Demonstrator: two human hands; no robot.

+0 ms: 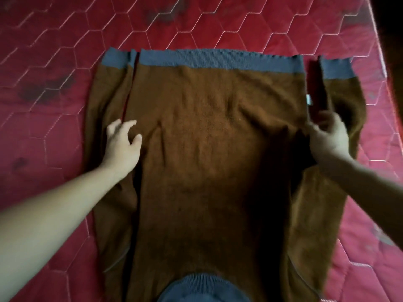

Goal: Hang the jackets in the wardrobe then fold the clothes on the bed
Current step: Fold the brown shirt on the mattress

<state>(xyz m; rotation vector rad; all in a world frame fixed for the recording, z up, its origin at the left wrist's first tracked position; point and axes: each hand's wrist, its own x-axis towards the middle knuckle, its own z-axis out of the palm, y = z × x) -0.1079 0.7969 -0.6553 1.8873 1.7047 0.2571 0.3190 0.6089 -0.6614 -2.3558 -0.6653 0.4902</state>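
Since the sweater point(209, 149) lies flat on the bed point(54, 62), soft and limp, I'd grab its side edges. Left hand point(123, 140) rests open at its left edge; right hand point(327, 136) seems to pinch the right edge.

So the whole view is pretty much one surface: a red quilted mattress point(54, 88), stitched in a pale hexagon pattern that runs right across it. There are a few dark blotchy patches, mostly on the left side and a couple along the far edge. The far right corner drops off into a dark strip point(392, 29), too dim to make anything out. Lighting is low and uneven, brighter toward the far left.
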